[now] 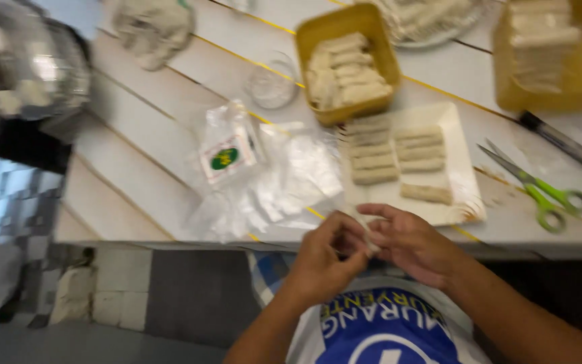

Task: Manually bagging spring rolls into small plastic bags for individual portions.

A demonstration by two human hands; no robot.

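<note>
Fingers pinch clear bag beside green-labelled packet.

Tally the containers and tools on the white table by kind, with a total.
Yellow rectangular plastic tubs: 2
White rectangular tray of pale rolls: 1
Small clear glass bowl: 1
Green-handled scissors: 1
Dark marker pen: 1
Total: 6
</note>
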